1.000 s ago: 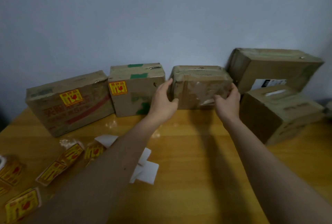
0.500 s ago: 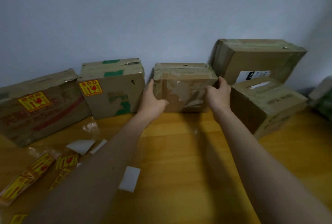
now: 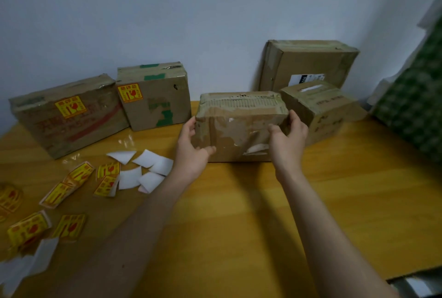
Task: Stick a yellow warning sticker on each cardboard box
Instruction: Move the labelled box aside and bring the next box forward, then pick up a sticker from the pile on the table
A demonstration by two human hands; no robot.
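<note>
1. Both forearms reach forward over the tabletop (image 3: 239,214) to the middle box (image 3: 241,128), which stands at the centre, forward of the row along the wall.
2. The left hand (image 3: 191,149) holds the box's left end: fingers curled up along the side, thumb hooked at the lower front edge.
3. The right hand (image 3: 288,140) holds the right end: thumb on the front face, fingers wrapped round the far corner.
4. The box's front face carries no sticker; its base appears to rest on the tabletop, though the contact line is blurred.
5. Two left boxes (image 3: 69,113) (image 3: 155,96) each carry a yellow sticker (image 3: 70,107) (image 3: 129,92).
6. Two right boxes (image 3: 308,63) (image 3: 323,106) show none.
7. Loose stickers (image 3: 79,175) and white backings (image 3: 146,168) lie at the left.
</note>
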